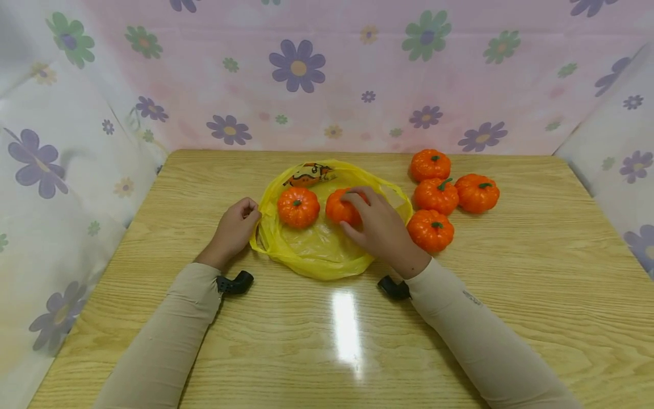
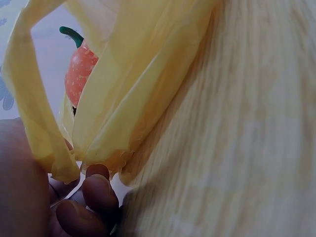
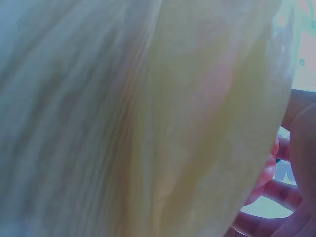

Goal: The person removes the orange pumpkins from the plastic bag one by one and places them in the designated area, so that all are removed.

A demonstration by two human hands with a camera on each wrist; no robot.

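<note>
A yellow plastic bag [image 1: 322, 267] lies spread with its mouth open at the middle of the table. Inside it sit two small orange pumpkins with green stems: one at the left [image 1: 298, 208], the other pumpkin [image 1: 337, 209] at the right. My left hand [image 1: 232, 230] pinches the bag's left rim; the left wrist view has the thin yellow plastic [image 2: 128, 94] at the fingertips. Reaching over the bag's right side, my right hand [image 1: 380, 233] holds the right pumpkin with curled fingers. In the right wrist view the bag's wall [image 3: 212, 123] hides most of that pumpkin [image 3: 261, 182].
Several more orange pumpkins [image 1: 431, 230] stand grouped on the wooden table [image 1: 286, 352], just right of the bag. A flower-patterned cloth [image 1: 347, 68] hangs behind the table and at both sides.
</note>
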